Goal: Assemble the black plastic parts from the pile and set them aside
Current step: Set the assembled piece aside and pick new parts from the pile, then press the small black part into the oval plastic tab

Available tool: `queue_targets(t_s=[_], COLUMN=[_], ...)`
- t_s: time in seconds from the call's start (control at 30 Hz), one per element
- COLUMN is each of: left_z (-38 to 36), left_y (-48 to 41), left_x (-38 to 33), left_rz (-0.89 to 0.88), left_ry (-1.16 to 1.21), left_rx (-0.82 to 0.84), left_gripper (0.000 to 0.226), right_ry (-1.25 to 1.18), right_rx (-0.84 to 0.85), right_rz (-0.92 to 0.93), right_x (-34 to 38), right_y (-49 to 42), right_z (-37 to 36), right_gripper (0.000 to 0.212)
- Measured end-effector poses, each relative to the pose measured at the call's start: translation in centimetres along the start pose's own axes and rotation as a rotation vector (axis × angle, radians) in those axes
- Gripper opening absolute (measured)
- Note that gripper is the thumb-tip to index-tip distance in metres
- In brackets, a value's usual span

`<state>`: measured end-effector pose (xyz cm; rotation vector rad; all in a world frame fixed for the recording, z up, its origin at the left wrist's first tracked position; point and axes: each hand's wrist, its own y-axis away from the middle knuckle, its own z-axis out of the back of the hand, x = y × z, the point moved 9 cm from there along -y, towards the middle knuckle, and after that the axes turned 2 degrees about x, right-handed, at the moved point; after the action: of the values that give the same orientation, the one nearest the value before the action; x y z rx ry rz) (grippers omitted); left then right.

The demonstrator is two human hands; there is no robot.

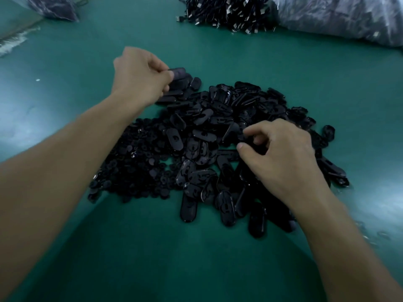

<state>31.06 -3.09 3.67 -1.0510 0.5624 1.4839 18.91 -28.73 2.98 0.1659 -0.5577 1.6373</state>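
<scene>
Left hand: my left hand [139, 77] was at the far left edge of the pile [218, 118], its fingers curled and pinching one oval piece [178, 73].
Held piece: it stuck out to the right of my fingertips, its long axis lying about left to right, just above the pieces under it.
Right hand: my right hand [283, 158] was low over the near right part of the pile, thumb and first finger bent toward each other; if they already pinched a piece, I could not tell.
Direction: the held piece lay far and to the left from my right hand, with the middle of the pile between them.
Small round pieces: they [135, 162] lay on the green table [196, 258] beside my left forearm, nearer to that arm.
Next, as I judged: the right hand needed to carry its piece up-left to meet the held one.
</scene>
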Motion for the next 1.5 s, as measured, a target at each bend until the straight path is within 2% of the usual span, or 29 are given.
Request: queue_targets(t_s=[0.23,0.33,0.4,0.6,0.77,0.9,0.97,1.1,1.33,1.5], left_z=[-0.9,-1.0,-0.9,-0.6,-2.0,-3.0,-3.2,-4.5,-5.1,-5.2], left_y=[-1.5,-1.5,-1.2,0.5,4.0,7.2,8.5,10.4,10.9,10.8], left_x=[0.5,0.6,0.5,-0.9,-3.2,-5.1,-5.6,-5.3,-4.5,-4.2], left_rz=[0.003,0.023,0.016,-0.039,-0.126,-0.194,-0.225,-0.162,-0.035,-0.026], left_ry=[-0.170,-0.202,-0.224,-0.206,-0.072,0.108,0.185,0.340,0.584,0.583], left_rx=[0.015,-0.001,-0.023,-0.040,0.121,0.304,0.356,0.517,0.590,0.600], left_gripper=[0.031,0.024,0.019,0.026,0.018,0.011,0.005,0.014,0.018,0.017], right_ry=[0.050,0.094,0.117,0.054,-0.175,-0.464,-0.641,-0.919,-1.119,-1.119], right_rx=[0.063,0.084,0.080,-0.015,-0.107,-0.151,-0.115,-0.018,0.084,0.075], right_rz=[-0.031,-0.040,-0.032,-0.012,0.029,0.010,-0.014,-0.023,-0.106,-0.122], right_x=[0.5,0.8,1.2,1.3,1.2,0.6,0.4,0.5,0.3,0.3], right_y=[0.0,-0.2,-0.4,-0.7,-0.5,-0.4,-0.5,-0.7,-0.5,-0.4], right_z=[-0.8,-1.3,-1.4,-0.6,0.7,1.4,1.2,0.8,-0.6,-0.6], right_gripper=[0.055,0.063,0.060,0.037,0.003,0.014,0.017,0.013,0.009,0.012])
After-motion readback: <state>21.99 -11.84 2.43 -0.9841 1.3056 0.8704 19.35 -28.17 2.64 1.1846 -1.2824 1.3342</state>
